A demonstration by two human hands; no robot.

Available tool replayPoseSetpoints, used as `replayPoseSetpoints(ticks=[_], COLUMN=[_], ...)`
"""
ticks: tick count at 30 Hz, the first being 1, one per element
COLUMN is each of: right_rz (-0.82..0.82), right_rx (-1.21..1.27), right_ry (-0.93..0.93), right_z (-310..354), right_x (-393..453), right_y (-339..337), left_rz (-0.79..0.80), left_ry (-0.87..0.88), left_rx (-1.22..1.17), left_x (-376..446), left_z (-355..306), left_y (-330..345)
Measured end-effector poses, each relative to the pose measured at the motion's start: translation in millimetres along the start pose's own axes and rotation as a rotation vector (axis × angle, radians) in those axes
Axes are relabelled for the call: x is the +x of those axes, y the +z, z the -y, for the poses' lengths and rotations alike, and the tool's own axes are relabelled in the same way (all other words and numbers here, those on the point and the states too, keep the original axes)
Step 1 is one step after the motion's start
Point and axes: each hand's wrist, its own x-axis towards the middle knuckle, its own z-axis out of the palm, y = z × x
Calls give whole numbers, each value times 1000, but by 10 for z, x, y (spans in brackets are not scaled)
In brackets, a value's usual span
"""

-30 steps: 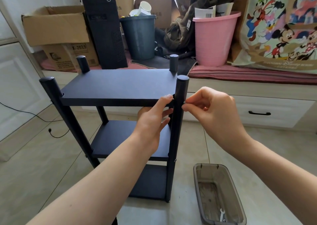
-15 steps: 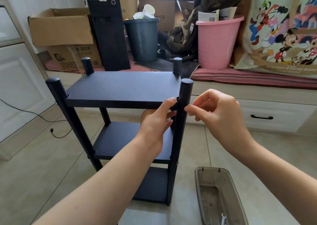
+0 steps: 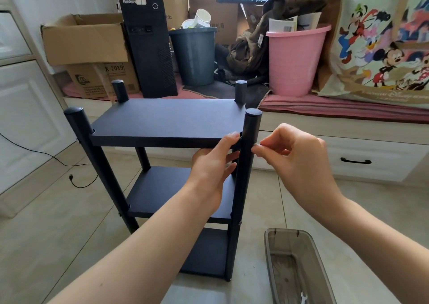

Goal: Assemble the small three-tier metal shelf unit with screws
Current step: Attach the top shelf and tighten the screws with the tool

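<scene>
I judge the step in hand to be fixing the top tier to the near right post, so I would keep that board level and square to the post while the screw starts straight, turning gently by fingertip until the thread bites.

The shelf unit (image 3: 162, 122) stands upright on the tiled floor in front of me, all three tiers already between its four posts. The near right post (image 3: 249, 155) rises between my two hands.

My left hand (image 3: 212, 166) cups the top tier's near right corner from below, thumb up against the front edge, fingers loosely curled beneath and touching the post.

My right hand (image 3: 294, 162) sits just right of the post, thumb and forefinger pressed together in a pinch at the post's side. Something small and pale shows there, probably the screw; I cannot tell for certain.

Near right on the floor lies a smoky plastic tray (image 3: 325, 269) with a small white wrench (image 3: 303, 300) inside.
</scene>
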Motion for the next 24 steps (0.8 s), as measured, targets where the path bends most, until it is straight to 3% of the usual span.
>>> replayPoseSetpoints(ticks=[24], right_rz=[20], right_rx=[156], right_ry=[137], right_z=[51], right_x=[14], right_y=[41], left_rz=[51], left_ry=[59], left_rx=[-17], left_x=[0], left_z=[6], left_y=[14])
